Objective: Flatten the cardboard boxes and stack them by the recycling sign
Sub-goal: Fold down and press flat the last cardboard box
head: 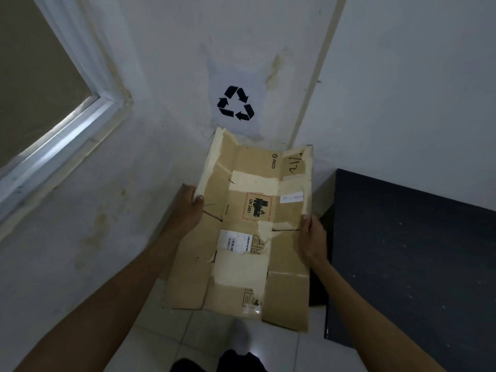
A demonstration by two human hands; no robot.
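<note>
A flattened brown cardboard box (247,232) with torn tape, a shipping label and a red-bordered UN 3481 mark is held out in front of me, above the floor. My left hand (192,208) grips its left edge, thumb on top. Gripping the right edge is my right hand (311,237). The black recycling sign (236,103) is on the white wall just beyond the box's far end. Whether other boxes lie beneath it is hidden.
A dark table or cabinet top (416,264) stands at the right, close to the box's right edge. A window with a white frame (67,124) fills the left wall. White floor tiles (171,339) show below the box.
</note>
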